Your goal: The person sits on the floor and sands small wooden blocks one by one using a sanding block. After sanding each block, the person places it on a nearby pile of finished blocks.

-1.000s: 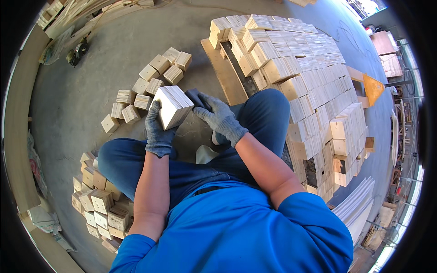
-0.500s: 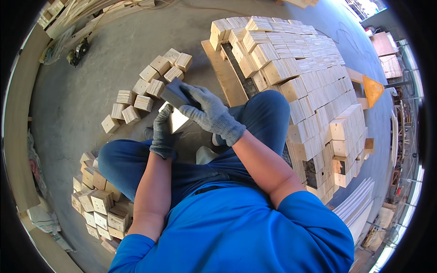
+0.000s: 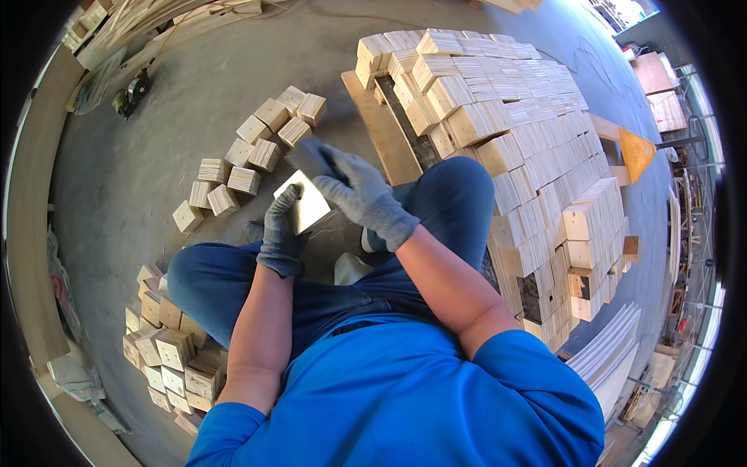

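In my gloved left hand [image 3: 282, 233] is a pale wooden block [image 3: 303, 204], its bright face turned up. My fingers close round its left side, with the thumb near its top edge. My gloved right hand [image 3: 362, 191] grips a dark grey sanding block [image 3: 313, 158], slightly blurred, at the far right edge of the wooden block. Whether the two touch cannot be made out. Both hands are over the gap between my bent knees.
Several loose wooden blocks [image 3: 243, 180] lie in rows on the floor ahead. A heap of blocks [image 3: 173, 348] sits by my left knee. On the right, stacked blocks [image 3: 537, 156] fill a pallet [image 3: 381, 128]. A yellow triangular part [image 3: 638, 156] stands beyond.
The sanding block has shifted slightly right and toward me, uncovering more of the wooden block's face. My left hand keeps its hold and has barely moved.
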Available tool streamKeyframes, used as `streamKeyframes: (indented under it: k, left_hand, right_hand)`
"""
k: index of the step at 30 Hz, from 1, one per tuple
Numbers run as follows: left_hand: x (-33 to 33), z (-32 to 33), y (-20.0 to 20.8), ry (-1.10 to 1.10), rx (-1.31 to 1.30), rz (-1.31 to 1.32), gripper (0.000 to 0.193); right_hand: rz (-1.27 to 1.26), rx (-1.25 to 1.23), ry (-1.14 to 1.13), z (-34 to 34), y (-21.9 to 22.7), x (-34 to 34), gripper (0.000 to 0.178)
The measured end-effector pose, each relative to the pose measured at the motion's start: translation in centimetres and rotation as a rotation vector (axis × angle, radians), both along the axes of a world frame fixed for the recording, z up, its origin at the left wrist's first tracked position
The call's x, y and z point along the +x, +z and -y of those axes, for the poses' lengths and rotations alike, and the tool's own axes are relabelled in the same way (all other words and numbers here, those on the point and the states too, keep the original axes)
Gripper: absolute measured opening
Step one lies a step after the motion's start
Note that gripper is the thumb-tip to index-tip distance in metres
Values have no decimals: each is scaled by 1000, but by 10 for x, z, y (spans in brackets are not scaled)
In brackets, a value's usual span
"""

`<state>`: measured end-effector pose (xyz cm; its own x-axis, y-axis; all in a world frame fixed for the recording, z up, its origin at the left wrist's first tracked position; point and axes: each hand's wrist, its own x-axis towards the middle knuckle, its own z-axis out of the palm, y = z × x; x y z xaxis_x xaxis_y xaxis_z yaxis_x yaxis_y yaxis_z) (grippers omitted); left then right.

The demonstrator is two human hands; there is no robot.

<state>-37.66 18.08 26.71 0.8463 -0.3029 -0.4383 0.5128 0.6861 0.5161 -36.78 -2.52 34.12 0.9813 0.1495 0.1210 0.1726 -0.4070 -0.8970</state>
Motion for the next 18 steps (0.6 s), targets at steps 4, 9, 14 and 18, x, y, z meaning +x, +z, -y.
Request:
streamKeyframes:
  k: [4, 9, 14, 18]
  left_hand:
    - [0, 4, 7, -16, -167, 74, 57]
    - [-1, -7, -2, 14, -105, 71, 68]
    - [4, -12, 13, 51, -94, 241, 74]
    - [10, -10, 18, 102, 193, 303, 85]
  right_hand:
    - [115, -103, 89, -17, 31, 9, 73]
    - [-48, -16, -36, 21, -17, 12, 66]
    - [-451, 111, -201, 54, -62, -18, 62]
    - [-387, 92, -180, 58, -44, -11, 60]
